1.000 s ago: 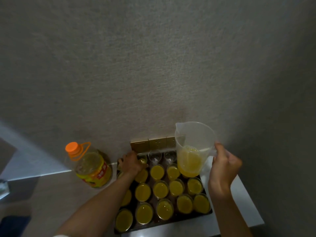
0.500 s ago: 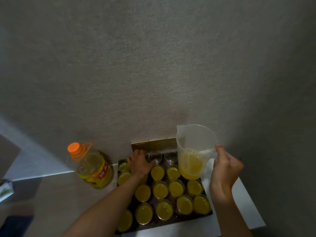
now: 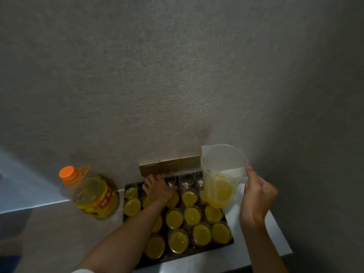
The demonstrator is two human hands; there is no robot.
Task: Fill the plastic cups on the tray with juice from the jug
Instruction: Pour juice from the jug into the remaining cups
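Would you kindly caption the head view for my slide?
Right hand holds the juice jug over a tray of cups; left hand reaches the back row.

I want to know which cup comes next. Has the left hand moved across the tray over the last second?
Yes. The left hand has moved rightward along the far row, closer to the gold wall sockets and the empty cups.

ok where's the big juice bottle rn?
Head view, lower left: the juice bottle with the orange cap stands on the counter just left of the tray, against the wall, untouched by either hand.
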